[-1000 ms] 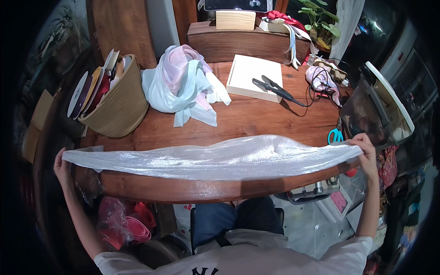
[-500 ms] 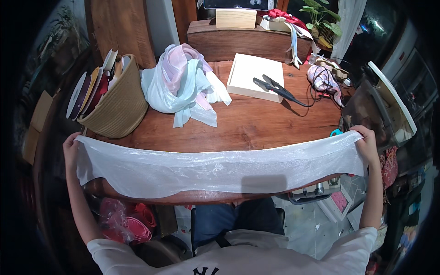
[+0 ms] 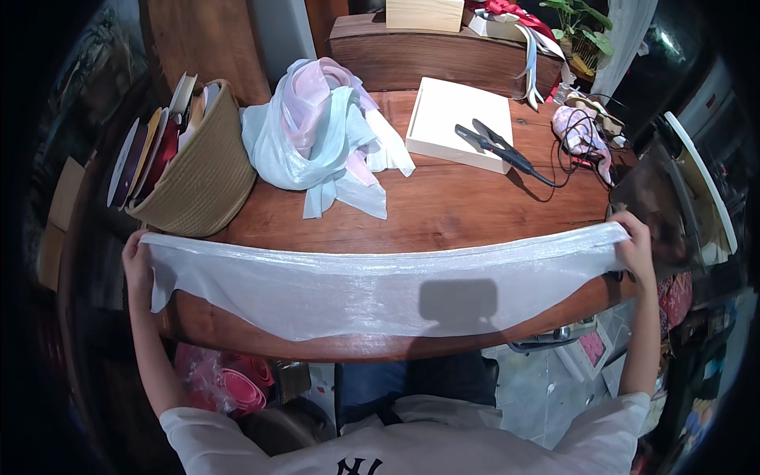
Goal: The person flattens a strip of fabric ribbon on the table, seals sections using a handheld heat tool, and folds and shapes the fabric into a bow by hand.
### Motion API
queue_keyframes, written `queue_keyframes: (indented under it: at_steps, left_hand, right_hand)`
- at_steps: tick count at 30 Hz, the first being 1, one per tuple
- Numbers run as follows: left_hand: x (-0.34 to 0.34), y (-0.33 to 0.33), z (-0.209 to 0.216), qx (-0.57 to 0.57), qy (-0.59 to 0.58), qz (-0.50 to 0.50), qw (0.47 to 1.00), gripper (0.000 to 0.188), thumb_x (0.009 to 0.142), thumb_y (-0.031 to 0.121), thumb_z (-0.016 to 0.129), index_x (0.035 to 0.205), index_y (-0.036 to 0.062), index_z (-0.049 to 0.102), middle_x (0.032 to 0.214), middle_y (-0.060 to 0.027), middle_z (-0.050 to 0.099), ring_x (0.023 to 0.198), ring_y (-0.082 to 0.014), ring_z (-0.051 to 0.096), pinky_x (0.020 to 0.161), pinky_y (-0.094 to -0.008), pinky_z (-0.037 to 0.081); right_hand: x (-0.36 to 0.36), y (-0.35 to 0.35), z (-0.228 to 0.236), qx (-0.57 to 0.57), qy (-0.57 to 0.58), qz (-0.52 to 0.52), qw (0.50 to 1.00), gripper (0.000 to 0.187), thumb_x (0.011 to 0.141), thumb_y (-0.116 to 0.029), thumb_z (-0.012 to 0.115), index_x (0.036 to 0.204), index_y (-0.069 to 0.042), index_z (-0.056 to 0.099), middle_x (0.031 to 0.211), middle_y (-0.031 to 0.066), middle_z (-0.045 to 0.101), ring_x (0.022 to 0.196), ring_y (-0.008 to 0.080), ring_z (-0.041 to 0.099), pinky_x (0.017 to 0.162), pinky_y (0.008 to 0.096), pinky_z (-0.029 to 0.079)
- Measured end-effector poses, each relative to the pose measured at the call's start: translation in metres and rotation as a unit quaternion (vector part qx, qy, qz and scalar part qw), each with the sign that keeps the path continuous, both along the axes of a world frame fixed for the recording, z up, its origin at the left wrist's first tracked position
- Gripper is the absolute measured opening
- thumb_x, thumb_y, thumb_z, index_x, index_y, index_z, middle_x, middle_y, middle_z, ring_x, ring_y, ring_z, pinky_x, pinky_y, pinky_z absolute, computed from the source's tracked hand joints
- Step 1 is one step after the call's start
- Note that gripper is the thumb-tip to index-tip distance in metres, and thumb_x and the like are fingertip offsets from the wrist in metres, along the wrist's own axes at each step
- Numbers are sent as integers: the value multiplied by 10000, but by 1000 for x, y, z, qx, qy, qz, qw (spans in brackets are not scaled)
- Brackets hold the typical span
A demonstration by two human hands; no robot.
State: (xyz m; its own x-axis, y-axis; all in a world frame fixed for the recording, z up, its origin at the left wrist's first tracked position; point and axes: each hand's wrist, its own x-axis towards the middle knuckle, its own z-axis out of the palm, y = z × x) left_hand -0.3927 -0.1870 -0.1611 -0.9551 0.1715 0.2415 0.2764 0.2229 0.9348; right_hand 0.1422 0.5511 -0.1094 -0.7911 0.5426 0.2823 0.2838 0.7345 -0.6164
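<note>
A long strip of shiny, sheer white fabric (image 3: 340, 289) stretches between my two hands along the near side of the wooden table. My left hand (image 3: 137, 257) pinches its upper left corner. At the other end, my right hand (image 3: 636, 241) grips the upper right corner. The top edge is pulled nearly straight, with narrow folds along it, and the lower edge droops in a curve. A dark shadow falls on the cloth right of its middle. Beyond the strip lies a loose heap of sheer pale blue, lilac and white fabric (image 3: 317, 142).
A woven basket (image 3: 202, 178) with ribbon spools stands at the left. Farther back, a black corded styling iron (image 3: 495, 146) rests on a cream box (image 3: 451, 111). A patterned bundle (image 3: 582, 134) with tangled cord and a grey bin (image 3: 653, 198) stand at the right.
My hands have drawn slightly closer together, the left one moving right. The strip's upper edge has gathered into narrow folds. The view has shifted a little, moving the tabletop things in the picture.
</note>
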Motion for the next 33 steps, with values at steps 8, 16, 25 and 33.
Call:
queue_keyframes:
  at_steps: [8,16,25,33]
  left_hand:
    - [35,-123,66,20,-13,24,999,144,925,171,556,1008,60,596,826,23,593,720,-47,561,646,-181,457]
    - [25,-101,64,-113,-31,-11,993,101,907,99,526,909,42,610,779,37,586,682,-42,527,633,-194,435]
    - [11,-58,-13,-142,-59,23,988,176,904,121,572,1014,13,656,885,2,647,783,-61,553,729,-203,438]
    - [-20,-64,-18,-148,13,66,987,168,865,19,577,1011,-12,654,928,-4,634,831,-77,555,759,-211,431]
  right_hand:
    - [83,-10,54,-154,37,-8,987,103,720,-92,655,744,8,652,710,49,627,638,93,587,592,211,445]
    - [30,0,61,-65,-62,-5,996,118,761,-48,575,804,40,640,746,30,623,695,85,558,629,225,436]
    - [-21,6,-21,68,-48,33,996,139,761,33,562,878,48,635,752,85,572,688,180,560,620,260,418]
    - [-28,15,-34,99,74,-15,992,272,705,107,526,951,46,623,774,99,543,700,194,549,638,262,424]
